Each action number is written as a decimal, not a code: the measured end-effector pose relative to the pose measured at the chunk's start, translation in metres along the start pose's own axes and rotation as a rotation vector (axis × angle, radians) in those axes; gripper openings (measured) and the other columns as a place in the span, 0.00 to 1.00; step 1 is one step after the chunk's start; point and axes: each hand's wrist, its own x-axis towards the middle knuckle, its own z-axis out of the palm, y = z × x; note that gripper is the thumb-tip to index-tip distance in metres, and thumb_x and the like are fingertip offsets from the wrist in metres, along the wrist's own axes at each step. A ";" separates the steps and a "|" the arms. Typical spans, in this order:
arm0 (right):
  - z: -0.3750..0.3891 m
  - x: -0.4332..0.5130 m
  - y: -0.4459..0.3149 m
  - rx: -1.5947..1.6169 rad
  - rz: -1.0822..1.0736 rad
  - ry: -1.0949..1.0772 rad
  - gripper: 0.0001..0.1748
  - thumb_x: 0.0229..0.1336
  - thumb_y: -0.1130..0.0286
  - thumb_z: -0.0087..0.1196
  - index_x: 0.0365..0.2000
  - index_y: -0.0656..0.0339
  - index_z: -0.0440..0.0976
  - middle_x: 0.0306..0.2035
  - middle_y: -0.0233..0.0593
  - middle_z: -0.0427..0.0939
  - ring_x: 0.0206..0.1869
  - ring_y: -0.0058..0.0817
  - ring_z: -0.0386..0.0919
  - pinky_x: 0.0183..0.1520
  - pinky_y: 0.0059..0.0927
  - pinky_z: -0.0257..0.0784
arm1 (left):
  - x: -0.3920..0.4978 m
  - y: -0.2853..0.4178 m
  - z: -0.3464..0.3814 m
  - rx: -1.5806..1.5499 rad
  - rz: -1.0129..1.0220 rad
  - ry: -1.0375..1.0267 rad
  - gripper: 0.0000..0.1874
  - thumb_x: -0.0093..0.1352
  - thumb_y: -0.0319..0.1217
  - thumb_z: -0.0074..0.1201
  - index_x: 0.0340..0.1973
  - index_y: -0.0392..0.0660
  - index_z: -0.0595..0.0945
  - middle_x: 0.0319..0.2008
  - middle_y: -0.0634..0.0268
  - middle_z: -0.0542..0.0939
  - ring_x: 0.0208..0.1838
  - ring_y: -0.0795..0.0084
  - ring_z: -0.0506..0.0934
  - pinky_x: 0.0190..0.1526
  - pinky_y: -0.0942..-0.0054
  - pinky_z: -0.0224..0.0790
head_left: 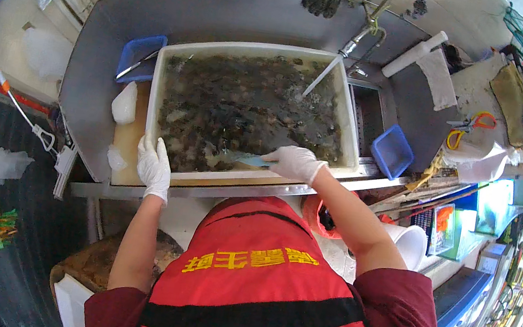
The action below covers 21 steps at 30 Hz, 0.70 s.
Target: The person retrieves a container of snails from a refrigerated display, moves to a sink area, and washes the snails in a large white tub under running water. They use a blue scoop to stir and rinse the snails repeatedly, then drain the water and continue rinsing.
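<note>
A white plastic tub [153, 98] stands in front of me, filled with water and a mass of dark lumps [245, 101], perhaps shellfish. My left hand [154, 164], in a white glove, grips the tub's near left corner, thumb over the rim. Gloved in white as well, my right hand [295, 162] is over the near edge, right of the middle. From its fingers a flat, light-blue object [252, 159] reaches over the water; its kind is unclear. Water runs from a metal tap [350, 45] into the tub's far right part.
The tub sits within a stainless-steel sink unit [222, 12]. A blue basket [143, 49] with a knife [137, 66] lies left, another blue basket [392, 152] right. Orange-handled scissors [472, 125] rest on the right-hand ledge. A dark glove [325, 0] hangs over the back wall.
</note>
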 end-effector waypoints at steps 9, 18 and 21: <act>-0.024 -0.074 0.072 -0.276 0.341 0.006 0.19 0.53 0.64 0.49 0.44 0.51 0.82 0.33 0.50 0.83 0.40 0.47 0.82 0.46 0.43 0.76 | 0.000 -0.004 0.000 -0.002 0.041 -0.005 0.27 0.76 0.45 0.41 0.62 0.39 0.68 0.61 0.46 0.68 0.62 0.47 0.69 0.61 0.56 0.62; -0.020 -0.036 0.106 -0.443 0.549 0.320 0.08 0.54 0.69 0.54 0.28 0.56 0.83 0.32 0.44 0.84 0.37 0.38 0.84 0.38 0.38 0.79 | -0.002 0.006 -0.006 0.008 0.011 0.007 0.26 0.75 0.44 0.42 0.63 0.41 0.69 0.61 0.47 0.69 0.61 0.48 0.70 0.61 0.56 0.63; -0.020 0.003 0.126 -0.454 0.568 0.452 0.09 0.57 0.71 0.52 0.32 0.59 0.82 0.33 0.43 0.84 0.36 0.37 0.85 0.36 0.36 0.79 | -0.002 0.009 -0.008 0.032 -0.019 -0.009 0.26 0.75 0.44 0.42 0.63 0.41 0.69 0.61 0.48 0.69 0.62 0.49 0.70 0.61 0.57 0.62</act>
